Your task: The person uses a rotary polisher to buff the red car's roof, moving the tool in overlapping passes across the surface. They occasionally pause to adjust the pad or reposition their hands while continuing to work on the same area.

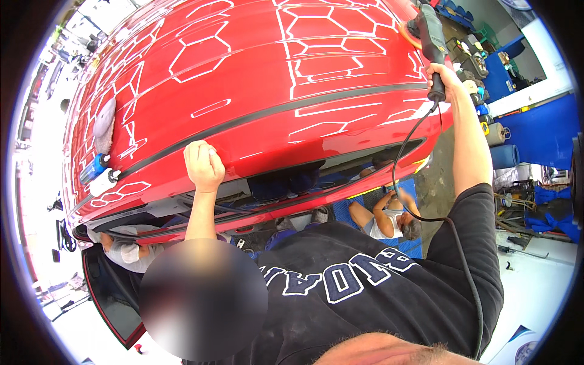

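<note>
A dark electric polisher [431,39] is in the grip of my right hand [447,79], its fingers wrapped round the rear handle. The polisher's orange-edged pad [410,35] is at the far right end of the red car roof [243,103]; whether it touches the paint cannot be made out. From the handle a black power cord [396,152] loops down and over my right sleeve. My left hand [204,165] is a fist at the near edge of the roof, just below the black roof strip [255,115]. Anything inside that fist is hidden.
On the roof's left lie a grey-purple cloth [104,125], a blue bottle [95,168] and a white bottle [106,181]. Below, one person [389,220] sits on a blue mat; another [131,246] is beside an open car door [115,298]. Cluttered shelves [471,61] stand right.
</note>
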Available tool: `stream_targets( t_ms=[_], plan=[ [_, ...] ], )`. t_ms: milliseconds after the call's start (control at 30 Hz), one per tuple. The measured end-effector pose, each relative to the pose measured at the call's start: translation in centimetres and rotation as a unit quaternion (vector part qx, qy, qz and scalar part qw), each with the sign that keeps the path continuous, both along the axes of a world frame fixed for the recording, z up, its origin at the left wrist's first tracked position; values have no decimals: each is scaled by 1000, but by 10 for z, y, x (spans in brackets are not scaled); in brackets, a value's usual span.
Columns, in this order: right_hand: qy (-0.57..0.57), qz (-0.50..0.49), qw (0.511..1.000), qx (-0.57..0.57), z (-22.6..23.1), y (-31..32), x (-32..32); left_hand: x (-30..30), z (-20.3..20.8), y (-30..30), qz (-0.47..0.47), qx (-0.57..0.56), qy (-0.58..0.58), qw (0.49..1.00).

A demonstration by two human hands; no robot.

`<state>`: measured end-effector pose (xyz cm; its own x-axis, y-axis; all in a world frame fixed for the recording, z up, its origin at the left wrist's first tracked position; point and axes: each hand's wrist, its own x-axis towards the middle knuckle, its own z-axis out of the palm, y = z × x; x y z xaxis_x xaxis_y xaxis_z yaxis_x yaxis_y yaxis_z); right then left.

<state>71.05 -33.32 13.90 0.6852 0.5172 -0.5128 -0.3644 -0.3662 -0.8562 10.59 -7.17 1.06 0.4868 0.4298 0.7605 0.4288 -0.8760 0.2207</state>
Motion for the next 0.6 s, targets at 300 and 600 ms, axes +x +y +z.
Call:
stream_targets(
  t_ms=[300,600],
  plan=[
    [-11,38,999,7,-1,26,-11,4,5,4,-5,1,6,1000],
    [-50,90,994,-21,7,42,-59,6,3,6,3,4,5,1000]
  ],
)
